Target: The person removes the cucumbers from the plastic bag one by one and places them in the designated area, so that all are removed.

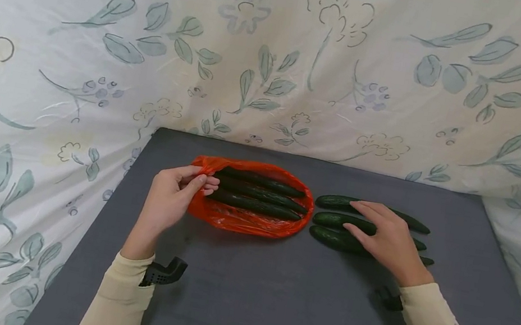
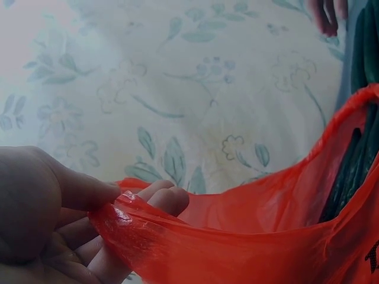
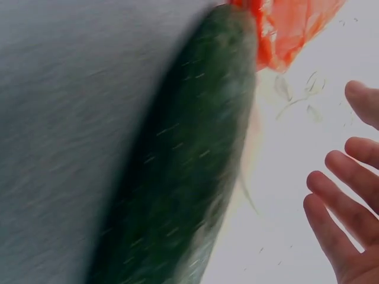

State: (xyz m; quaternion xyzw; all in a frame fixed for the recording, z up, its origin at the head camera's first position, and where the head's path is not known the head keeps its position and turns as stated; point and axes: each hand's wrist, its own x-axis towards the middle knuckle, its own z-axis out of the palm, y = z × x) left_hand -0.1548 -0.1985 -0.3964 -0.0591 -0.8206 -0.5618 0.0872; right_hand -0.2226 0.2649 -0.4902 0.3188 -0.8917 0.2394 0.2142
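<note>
My left hand (image 1: 172, 194) pinches the gathered edge of a red plastic bag (image 1: 242, 224); in the left wrist view the thin film (image 2: 260, 248) passes between thumb and fingers. Three dark green cucumbers (image 1: 260, 194) lie side by side in the bag's wide mouth. To the right of the bag, three more cucumbers (image 1: 337, 239) rest on the table. Over these hovers my right hand (image 1: 388, 239), its fingers spread and holding nothing. A cucumber (image 3: 183, 154) looms large in the right wrist view, with the right hand's fingers (image 3: 340, 183) apart from it.
A dark grey table (image 1: 259, 299) bears everything. Floral cloth (image 1: 276, 63) hangs behind it and along both sides. Each wrist carries a black strap-on device, one by the left sleeve (image 1: 165, 272) and one by the right.
</note>
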